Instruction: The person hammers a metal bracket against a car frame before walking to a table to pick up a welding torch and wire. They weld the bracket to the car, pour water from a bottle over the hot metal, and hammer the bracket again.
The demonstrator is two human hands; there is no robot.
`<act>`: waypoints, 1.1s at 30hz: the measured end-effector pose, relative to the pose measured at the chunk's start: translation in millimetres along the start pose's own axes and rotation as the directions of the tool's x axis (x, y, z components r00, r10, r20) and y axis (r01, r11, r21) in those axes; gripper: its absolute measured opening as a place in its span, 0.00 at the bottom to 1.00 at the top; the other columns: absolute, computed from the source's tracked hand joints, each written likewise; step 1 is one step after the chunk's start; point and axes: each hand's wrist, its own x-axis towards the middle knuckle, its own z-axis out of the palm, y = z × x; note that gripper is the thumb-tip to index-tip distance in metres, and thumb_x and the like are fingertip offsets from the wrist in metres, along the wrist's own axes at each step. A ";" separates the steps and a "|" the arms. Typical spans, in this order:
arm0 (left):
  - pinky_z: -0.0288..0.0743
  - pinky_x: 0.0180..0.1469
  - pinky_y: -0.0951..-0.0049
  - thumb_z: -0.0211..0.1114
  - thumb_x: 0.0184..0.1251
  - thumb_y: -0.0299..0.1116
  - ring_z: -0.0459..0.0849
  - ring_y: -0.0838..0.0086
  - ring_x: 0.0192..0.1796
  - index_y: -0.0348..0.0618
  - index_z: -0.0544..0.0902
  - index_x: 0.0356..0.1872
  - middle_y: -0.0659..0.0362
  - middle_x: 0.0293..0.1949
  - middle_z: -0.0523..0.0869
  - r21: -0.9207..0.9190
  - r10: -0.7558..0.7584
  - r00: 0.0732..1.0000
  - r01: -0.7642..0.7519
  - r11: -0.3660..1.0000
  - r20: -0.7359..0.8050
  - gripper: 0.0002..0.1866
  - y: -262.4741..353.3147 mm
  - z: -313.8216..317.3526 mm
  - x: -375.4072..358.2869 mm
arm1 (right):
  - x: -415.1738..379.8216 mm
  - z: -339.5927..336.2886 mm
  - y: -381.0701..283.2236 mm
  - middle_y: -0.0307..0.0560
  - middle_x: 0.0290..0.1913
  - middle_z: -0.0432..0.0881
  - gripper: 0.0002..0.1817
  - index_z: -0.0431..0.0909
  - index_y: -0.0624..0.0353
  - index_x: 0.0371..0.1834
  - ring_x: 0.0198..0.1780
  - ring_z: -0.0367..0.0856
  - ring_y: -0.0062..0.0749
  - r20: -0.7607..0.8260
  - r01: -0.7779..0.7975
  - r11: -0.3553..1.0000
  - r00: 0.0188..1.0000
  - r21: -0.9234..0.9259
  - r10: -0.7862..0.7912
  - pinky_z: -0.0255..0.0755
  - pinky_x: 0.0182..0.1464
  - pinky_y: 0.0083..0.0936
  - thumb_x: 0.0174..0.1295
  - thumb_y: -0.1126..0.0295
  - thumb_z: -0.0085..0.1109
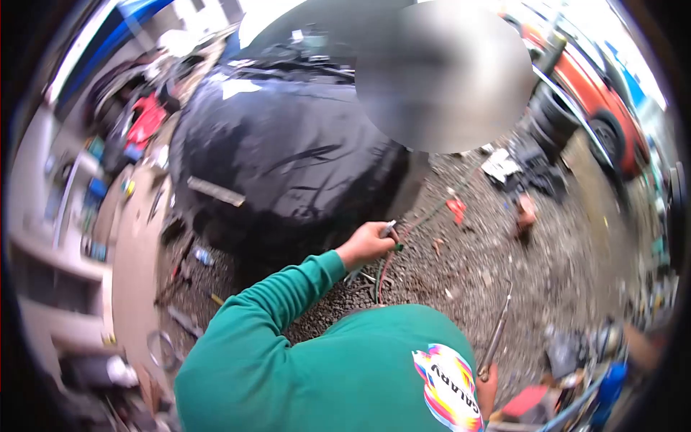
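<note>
My left hand (368, 243) is stretched out over the gravel in front of a dark car (288, 144). Its fingers are closed around a small silvery-white piece (389, 229), too blurred to name. Low at the right, partly hidden by my green sweater (345, 360), my right hand (487, 389) grips a gas torch (495, 335). The torch's long metal tube points upward, away from my body, and ends in a thin bent tip. Red and green hoses (384, 277) run over the ground just below my left hand.
A long board (137, 245) and shelving (54, 266) line the left side. Stacked tyres (554, 119) and an orange car (608, 93) stand at the upper right. Scrap and tools (583, 353) lie at the lower right. A blurred round patch covers part of the background.
</note>
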 end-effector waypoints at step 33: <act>0.77 0.30 0.72 0.67 0.74 0.25 0.89 0.74 0.35 0.49 0.76 0.77 0.58 0.46 0.90 -0.870 -0.781 0.392 -0.135 0.474 -0.486 0.30 -287.0 294.9 -469.0 | 102.2 324.3 -157.2 0.43 0.37 0.89 0.27 0.74 0.61 0.68 0.26 0.80 0.19 0.929 0.523 0.805 -0.065 -0.279 0.364 0.73 0.26 0.21 0.67 0.80 0.71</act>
